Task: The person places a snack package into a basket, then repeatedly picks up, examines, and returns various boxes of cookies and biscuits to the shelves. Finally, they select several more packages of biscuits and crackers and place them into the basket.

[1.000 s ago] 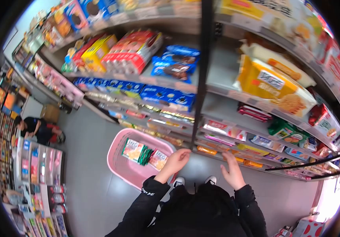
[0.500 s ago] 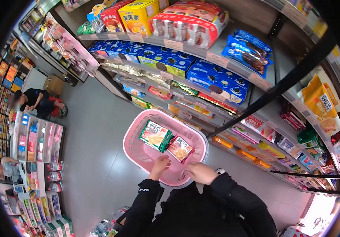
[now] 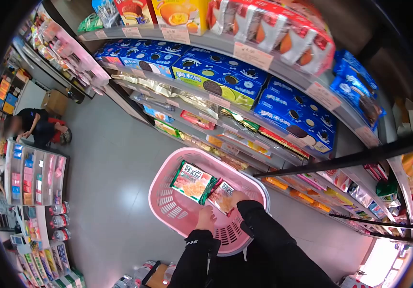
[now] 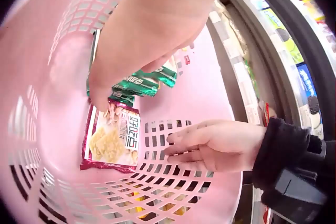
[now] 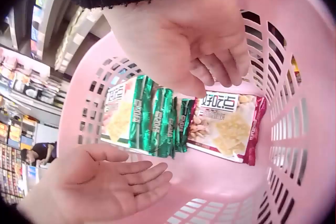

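A pink basket (image 3: pixel 169 211) stands on the floor with biscuit packets inside. The green-and-white packets (image 3: pixel 192 181) lie beside a dark-red one (image 3: pixel 222 196). My left hand (image 3: pixel 206 219) is inside the basket just below the packets; the right wrist view shows this hand (image 5: pixel 107 182) palm up with extended fingers, holding nothing. My right hand (image 3: pixel 238 197) hangs by the right edge of the dark-red packet. Its fingers curve loosely around nothing in the right wrist view, where the hand (image 5: pixel 184 40) partly covers the packets' upper edges; contact cannot be told.
Shelves with blue biscuit boxes (image 3: pixel 216 81) and red-wrapped packs (image 3: pixel 273 31) rise in front and to the right, with a black post (image 3: pixel 341 162) between sections. A person (image 3: pixel 36 127) sits at the left beside a display rack (image 3: pixel 36 173). Bottles (image 3: pixel 144 271) stand at the bottom.
My right hand has moved from the basket's near rim to the dark-red packet's right side. The left hand has shifted slightly right and down. The view is closer to the blue boxes.
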The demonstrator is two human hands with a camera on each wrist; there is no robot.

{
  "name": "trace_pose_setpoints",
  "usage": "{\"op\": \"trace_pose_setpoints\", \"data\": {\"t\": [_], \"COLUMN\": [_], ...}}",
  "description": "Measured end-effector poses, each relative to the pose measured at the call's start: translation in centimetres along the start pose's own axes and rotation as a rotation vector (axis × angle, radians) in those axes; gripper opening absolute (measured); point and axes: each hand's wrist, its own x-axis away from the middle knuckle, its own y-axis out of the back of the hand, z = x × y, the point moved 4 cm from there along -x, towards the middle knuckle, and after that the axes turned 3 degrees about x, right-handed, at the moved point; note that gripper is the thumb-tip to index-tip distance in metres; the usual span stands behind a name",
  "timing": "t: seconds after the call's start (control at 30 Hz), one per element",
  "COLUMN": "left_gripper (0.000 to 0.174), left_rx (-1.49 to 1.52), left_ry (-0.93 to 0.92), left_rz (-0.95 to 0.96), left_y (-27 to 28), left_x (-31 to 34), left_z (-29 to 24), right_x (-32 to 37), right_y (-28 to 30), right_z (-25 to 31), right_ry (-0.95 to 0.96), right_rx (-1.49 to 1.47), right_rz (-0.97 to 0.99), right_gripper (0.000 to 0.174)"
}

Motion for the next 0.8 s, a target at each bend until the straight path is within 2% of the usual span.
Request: {"op": "trace_pose_setpoints", "data": {"t": [0.1, 0.13, 0.17, 0.2, 0.27, 0.33, 0.4, 0.53, 0.6, 0.7, 0.73, 0.8], "left_gripper": [0.044, 0.044, 0.040, 0.036, 0.030, 0.025, 0.020, 0.026, 0.033, 0.040, 0.040, 0.042], "left_rx": [-0.032, -0.027, -0.260, -0.490, -0.531, -0.576, -0.219, -0.182, -0.107, -0.159, -0.163, -0.178], "left_ry": [0.069, 0.076, -0.057, -0.182, -0.215, -0.252, 0.117, 0.094, -0.002, -0.068, -0.073, 0.091], "left_rz": [0.037, 0.035, 0.135, 0.234, 0.234, 0.233, -0.115, -0.044, 0.090, 0.166, 0.174, 0.107], "left_y": [-0.4, 1.1, 3.3, 3.2, 4.1, 2.6, 0.4, -0.1, -1.8, -0.5, -0.6, -0.6], "left_x": [-3.2, -6.5, -11.8, -13.3, -14.9, -12.3, -9.0, -8.5, -6.5, -8.2, -7.8, -6.3], "left_z": [0.8, 2.3, 4.4, 4.8, 6.3, 5.7, 4.5, 4.9, 3.5, 4.2, 4.0, 4.2], "right_x": [-2.2, -3.4, -4.2, -5.1, -5.9, -6.7, -7.5, -7.0, -4.1, -3.2, -2.4, -1.0], "right_y": [-2.0, -3.1, -3.9, -4.7, -5.6, -6.5, -7.5, -6.5, -2.0, -1.9, -1.5, -0.2], "right_z": [-1.2, -2.0, -2.7, -3.3, -3.9, -4.6, -5.1, -4.7, -1.6, -1.4, -1.1, -0.2], "right_ry": [-0.066, -0.107, -0.147, -0.174, -0.197, -0.217, -0.212, -0.155, -0.164, -0.129, -0.154, -0.119], "right_rx": [0.004, 0.003, 0.002, 0.040, 0.030, 0.018, 0.120, -0.006, 0.078, 0.114, 0.156, 0.078], "right_rz": [-0.033, -0.047, -0.064, -0.070, -0.098, -0.129, -0.104, -0.200, 0.082, 0.054, -0.067, -0.104], "right_gripper": [0.039, 0.039, 0.039, 0.045, 0.050, 0.055, 0.064, 0.059, 0.050, 0.043, 0.041, 0.039]}}
